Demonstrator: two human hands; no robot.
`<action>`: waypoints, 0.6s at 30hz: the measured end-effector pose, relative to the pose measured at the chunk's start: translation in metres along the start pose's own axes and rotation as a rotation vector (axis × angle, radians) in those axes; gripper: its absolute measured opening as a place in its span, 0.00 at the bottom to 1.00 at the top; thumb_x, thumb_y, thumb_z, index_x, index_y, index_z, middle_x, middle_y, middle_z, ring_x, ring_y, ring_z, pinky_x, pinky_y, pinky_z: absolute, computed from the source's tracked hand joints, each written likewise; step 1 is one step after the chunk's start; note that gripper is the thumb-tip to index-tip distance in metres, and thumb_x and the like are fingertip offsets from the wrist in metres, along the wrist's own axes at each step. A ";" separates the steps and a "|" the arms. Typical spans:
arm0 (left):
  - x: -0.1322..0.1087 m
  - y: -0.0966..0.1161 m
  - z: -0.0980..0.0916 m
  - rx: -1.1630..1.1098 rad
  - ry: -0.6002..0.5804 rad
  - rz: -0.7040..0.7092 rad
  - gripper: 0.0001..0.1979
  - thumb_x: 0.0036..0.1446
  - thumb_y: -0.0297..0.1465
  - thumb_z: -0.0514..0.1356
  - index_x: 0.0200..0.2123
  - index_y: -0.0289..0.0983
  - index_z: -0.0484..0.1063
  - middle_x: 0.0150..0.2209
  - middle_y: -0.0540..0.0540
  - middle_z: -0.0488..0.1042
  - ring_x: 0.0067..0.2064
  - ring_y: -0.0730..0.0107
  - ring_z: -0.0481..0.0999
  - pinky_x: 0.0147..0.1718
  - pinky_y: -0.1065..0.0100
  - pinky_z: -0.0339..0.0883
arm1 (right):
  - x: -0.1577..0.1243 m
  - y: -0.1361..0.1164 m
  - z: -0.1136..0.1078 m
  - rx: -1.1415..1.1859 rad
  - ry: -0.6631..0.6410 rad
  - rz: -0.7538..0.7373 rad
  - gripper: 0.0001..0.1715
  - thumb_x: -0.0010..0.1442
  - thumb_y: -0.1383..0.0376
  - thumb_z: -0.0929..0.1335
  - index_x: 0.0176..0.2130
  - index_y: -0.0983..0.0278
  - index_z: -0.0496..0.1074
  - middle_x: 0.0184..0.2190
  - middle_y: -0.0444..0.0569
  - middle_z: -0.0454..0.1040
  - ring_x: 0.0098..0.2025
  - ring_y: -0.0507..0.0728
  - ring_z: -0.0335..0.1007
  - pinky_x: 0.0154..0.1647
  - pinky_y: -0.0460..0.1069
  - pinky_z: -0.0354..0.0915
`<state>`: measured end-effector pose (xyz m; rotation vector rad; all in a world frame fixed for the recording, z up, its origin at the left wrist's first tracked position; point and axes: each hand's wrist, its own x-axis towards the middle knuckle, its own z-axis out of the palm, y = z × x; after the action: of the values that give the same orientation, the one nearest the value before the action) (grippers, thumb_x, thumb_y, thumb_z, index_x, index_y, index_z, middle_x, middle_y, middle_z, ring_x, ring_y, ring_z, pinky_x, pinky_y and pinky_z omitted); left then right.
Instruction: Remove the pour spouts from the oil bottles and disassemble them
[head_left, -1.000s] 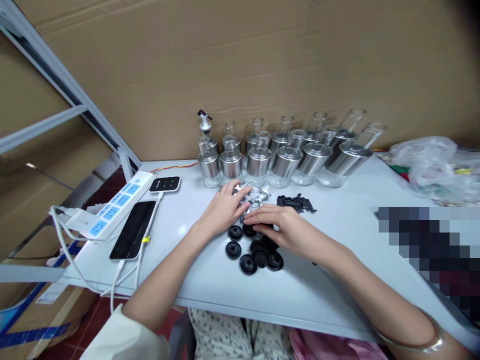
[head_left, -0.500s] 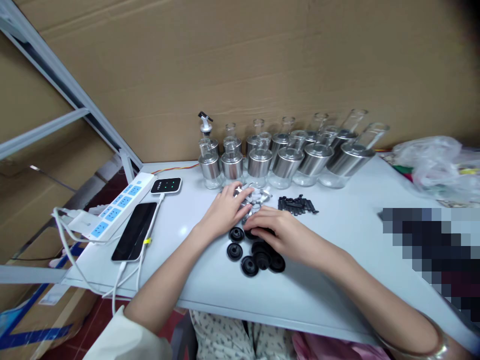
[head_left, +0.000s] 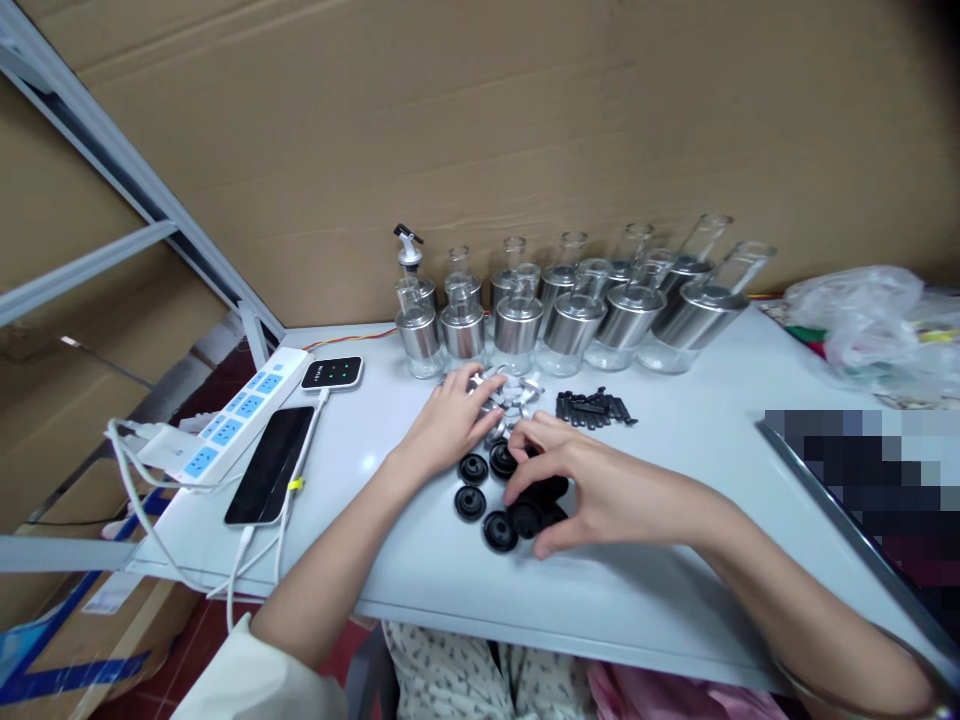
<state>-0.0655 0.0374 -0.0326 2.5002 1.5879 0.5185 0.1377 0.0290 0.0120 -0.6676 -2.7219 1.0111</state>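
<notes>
My left hand [head_left: 452, 418] lies with its fingers spread at the left edge of a heap of small silver-coloured pieces [head_left: 529, 388], touching some of them. Over a cluster of round black plastic caps [head_left: 500, 532] arches my right hand [head_left: 574, 480]. Its thumb and index finger are apart, around the caps on the right of the cluster, with no cap lifted. Part of that group is hidden under the palm. Two loose black caps [head_left: 470, 503] sit left of the others. Just beyond my right hand is a pile of small black strip-like parts [head_left: 592, 408].
Two rows of glass bottles with metal sleeves [head_left: 517, 322] stand behind; one at the back left wears a silver pourer [head_left: 408, 247]. On the left lie a phone [head_left: 270, 465], a power strip [head_left: 238, 415], a small white device [head_left: 332, 373] and white cables. Plastic bags [head_left: 862, 310] are at right.
My right hand has shifted toward me over the black caps, and its thumb and index finger have spread apart. My left hand stays in place on the silver pieces.
</notes>
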 end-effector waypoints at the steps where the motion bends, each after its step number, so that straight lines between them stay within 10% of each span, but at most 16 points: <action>1: 0.000 0.000 0.000 0.000 -0.001 0.000 0.20 0.64 0.37 0.49 0.58 0.42 0.57 0.56 0.40 0.57 0.57 0.57 0.61 0.53 0.53 0.63 | 0.000 0.001 0.001 -0.004 -0.008 0.007 0.17 0.46 0.53 0.74 0.36 0.57 0.78 0.37 0.48 0.65 0.44 0.59 0.62 0.48 0.55 0.61; 18: 0.000 0.002 -0.001 0.014 -0.008 -0.014 0.20 0.63 0.37 0.50 0.57 0.43 0.58 0.56 0.40 0.57 0.58 0.57 0.61 0.53 0.53 0.63 | 0.003 0.004 0.003 0.013 0.130 0.023 0.05 0.56 0.66 0.68 0.34 0.62 0.76 0.31 0.47 0.76 0.35 0.55 0.70 0.39 0.49 0.63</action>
<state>-0.0645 0.0365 -0.0313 2.4964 1.6100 0.4966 0.1357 0.0315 0.0073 -0.7366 -2.5995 0.9540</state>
